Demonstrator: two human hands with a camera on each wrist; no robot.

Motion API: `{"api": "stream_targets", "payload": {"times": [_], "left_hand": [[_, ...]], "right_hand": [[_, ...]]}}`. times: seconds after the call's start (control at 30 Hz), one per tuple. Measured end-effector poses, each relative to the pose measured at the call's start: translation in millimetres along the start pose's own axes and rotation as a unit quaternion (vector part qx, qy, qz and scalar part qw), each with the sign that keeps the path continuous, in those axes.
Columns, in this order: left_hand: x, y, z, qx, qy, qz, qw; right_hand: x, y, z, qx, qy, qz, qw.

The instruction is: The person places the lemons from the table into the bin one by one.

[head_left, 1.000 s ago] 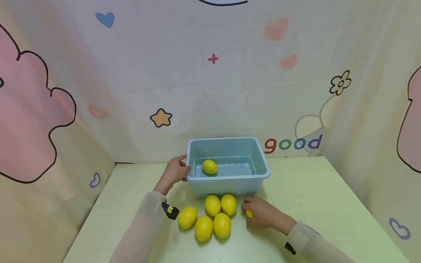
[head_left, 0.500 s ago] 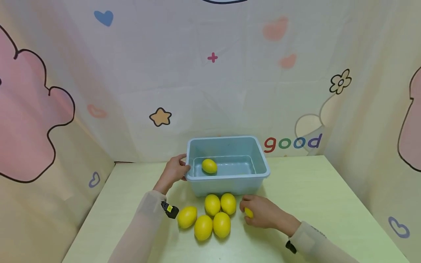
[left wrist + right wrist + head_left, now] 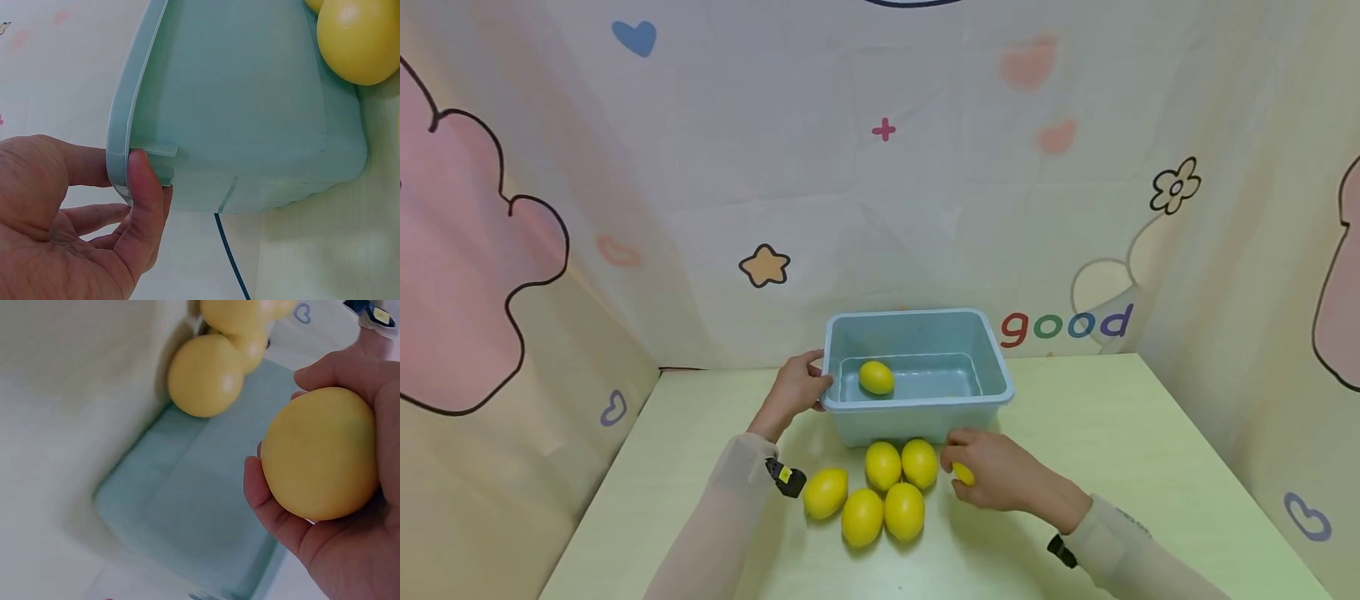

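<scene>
A light blue plastic bin (image 3: 917, 423) stands near the back of the table, with one lemon (image 3: 876, 377) lying inside at its left. My left hand (image 3: 793, 388) grips the bin's left rim; in the left wrist view the hand (image 3: 81, 219) pinches that rim (image 3: 119, 125). My right hand (image 3: 1000, 471) holds a lemon (image 3: 963, 473) in front of the bin's right part. The right wrist view shows this lemon (image 3: 320, 454) with fingers curled round it. Several lemons (image 3: 904, 512) lie together in front of the bin.
The pale table (image 3: 1075, 433) meets a printed cloth backdrop (image 3: 880, 217) just behind the bin. Cloth also hangs at the left and right sides. One lemon (image 3: 825, 493) of the group lies at the left, near my left forearm.
My right hand has moved slightly up, toward the bin, with the lemon in its grip. The left hand stays on the rim, and the other lemons have not moved.
</scene>
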State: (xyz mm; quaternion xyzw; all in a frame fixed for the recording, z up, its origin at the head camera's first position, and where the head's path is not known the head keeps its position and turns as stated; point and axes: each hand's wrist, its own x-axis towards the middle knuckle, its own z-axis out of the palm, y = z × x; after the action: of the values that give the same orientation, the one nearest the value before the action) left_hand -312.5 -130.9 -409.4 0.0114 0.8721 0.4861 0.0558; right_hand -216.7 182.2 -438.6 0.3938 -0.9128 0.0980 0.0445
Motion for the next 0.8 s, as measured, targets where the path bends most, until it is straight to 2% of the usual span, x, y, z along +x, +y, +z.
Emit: {"api": "stream_targets", "payload": {"times": [0.33, 0.8], "left_hand": [[1.6, 0.5, 0.1, -0.002, -0.001, 0.004, 1.0000], [1.8, 1.2, -1.3, -0.003, -0.006, -0.002, 1.0000]], "right_hand": [[7.6, -6, -36, -0.024, 0.057, -0.021, 0.9979], [25.7, -3, -72, -0.028, 0.075, -0.019, 0.9966]]}}
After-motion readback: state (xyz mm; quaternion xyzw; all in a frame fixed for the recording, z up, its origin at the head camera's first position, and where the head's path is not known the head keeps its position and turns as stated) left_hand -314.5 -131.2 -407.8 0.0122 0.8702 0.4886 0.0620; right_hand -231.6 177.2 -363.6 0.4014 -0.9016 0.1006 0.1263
